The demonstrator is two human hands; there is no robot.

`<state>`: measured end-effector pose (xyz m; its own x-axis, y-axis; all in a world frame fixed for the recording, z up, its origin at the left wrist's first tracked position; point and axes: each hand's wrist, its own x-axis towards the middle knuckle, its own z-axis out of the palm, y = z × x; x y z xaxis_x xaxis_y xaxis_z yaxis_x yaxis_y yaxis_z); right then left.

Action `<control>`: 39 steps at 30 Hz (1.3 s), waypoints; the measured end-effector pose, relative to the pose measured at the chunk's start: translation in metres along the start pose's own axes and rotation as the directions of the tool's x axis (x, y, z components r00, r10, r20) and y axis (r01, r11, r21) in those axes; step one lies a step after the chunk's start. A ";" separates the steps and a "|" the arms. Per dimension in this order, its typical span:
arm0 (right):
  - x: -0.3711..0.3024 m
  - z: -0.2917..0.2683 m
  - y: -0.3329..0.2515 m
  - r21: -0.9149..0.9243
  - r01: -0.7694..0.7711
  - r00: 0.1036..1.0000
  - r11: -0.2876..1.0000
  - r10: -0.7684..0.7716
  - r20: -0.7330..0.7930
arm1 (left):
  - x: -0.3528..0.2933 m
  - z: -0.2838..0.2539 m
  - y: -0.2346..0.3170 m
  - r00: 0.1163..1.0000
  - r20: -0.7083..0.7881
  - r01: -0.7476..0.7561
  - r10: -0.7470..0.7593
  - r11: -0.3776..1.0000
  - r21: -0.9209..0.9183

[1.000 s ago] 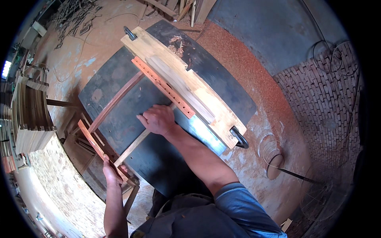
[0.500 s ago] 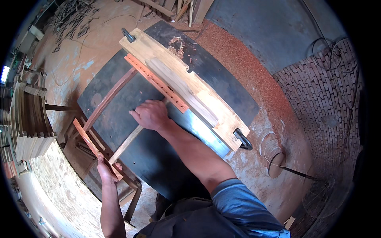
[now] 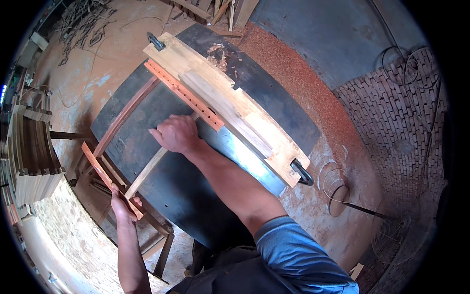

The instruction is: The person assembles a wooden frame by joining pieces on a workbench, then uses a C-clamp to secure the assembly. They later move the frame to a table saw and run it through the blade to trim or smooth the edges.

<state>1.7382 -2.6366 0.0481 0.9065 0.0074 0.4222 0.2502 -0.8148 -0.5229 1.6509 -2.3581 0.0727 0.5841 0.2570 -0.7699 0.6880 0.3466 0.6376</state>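
Note:
A wooden frame lies across the dark tabletop (image 3: 183, 196). It has a reddish rail with a row of small holes (image 3: 183, 94), a second reddish rail (image 3: 98, 166), a reddish-brown slat (image 3: 125, 116) and a pale slat (image 3: 147, 171). My left hand (image 3: 122, 205) is wrapped round the near end of the second rail, just past the table's left edge. Closed over the pale slat, my right hand (image 3: 177, 133) hides part of it. The holed rail lies alongside a pale board (image 3: 205, 73) fixed across the table, with a greyish strip (image 3: 215, 100) on its near side.
Black clamps stand at the board's far end (image 3: 155, 41) and near end (image 3: 301, 172). Shavings (image 3: 217, 55) lie beyond the board. Stacked wooden parts (image 3: 36, 157) are at the left. Sawdust (image 3: 289, 73) covers floor on the right, near a wire fan guard (image 3: 391, 235).
The frame has slid a little to the left and away along the board, both hands moving with it. My grips look the same.

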 end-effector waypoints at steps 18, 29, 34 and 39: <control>0.038 0.017 -0.010 -0.018 -0.075 0.993 0.997 0.076 0.090 | 0.030 -0.001 0.031 0.998 0.063 -0.015 0.016 1.000 -0.002; -0.003 -0.007 -0.062 0.129 0.382 0.899 0.915 -0.400 0.180 | 0.003 -0.051 0.051 0.963 0.190 -0.184 0.190 0.982 -0.047; -0.009 -0.047 -0.135 0.233 0.321 0.944 0.918 -0.331 0.005 | -0.129 -0.076 0.096 0.781 0.220 -0.491 0.585 0.792 -0.363; -0.042 -0.141 -0.208 0.722 -0.118 0.982 0.682 0.189 -0.018 | -0.176 -0.056 0.052 0.872 0.095 -0.486 0.480 0.873 0.042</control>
<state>1.6006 -2.5494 0.2435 0.9310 -0.1572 0.3294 0.3096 -0.1381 -0.9408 1.5593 -2.3353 0.2401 0.8808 0.3045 -0.3627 0.3351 0.1404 0.9317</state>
